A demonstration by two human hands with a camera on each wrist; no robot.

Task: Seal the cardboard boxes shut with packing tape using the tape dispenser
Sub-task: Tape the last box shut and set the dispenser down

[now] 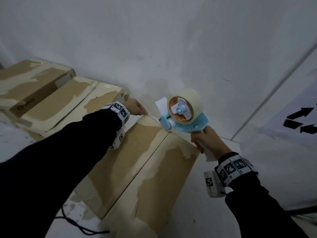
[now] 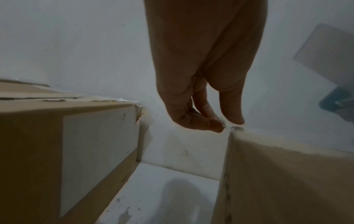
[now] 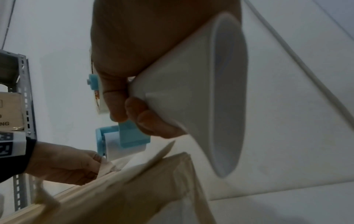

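Observation:
A flat cardboard box (image 1: 137, 165) lies in the middle, flaps closed, its seam (image 1: 154, 152) running away from me. My left hand (image 1: 137, 107) is at the box's far edge and pinches the loose tape end (image 3: 107, 165) between thumb and fingertips (image 2: 218, 127) right at the box corner (image 2: 237, 133). My right hand (image 1: 204, 141) grips the white handle (image 3: 191, 91) of the blue tape dispenser (image 1: 183, 117), which carries a clear tape roll (image 1: 187, 105). The dispenser's roller head (image 3: 122, 139) hovers just above the far end of the seam, close to the left fingers.
Several other taped cardboard boxes (image 1: 42, 93) are stacked to the left against the white wall; the nearest one (image 2: 67, 144) stands a short gap from my left hand. A black cable (image 1: 77, 225) lies on the floor. A white sheet with black arrows (image 1: 300, 121) is at right, a metal shelf (image 3: 25, 106) far left.

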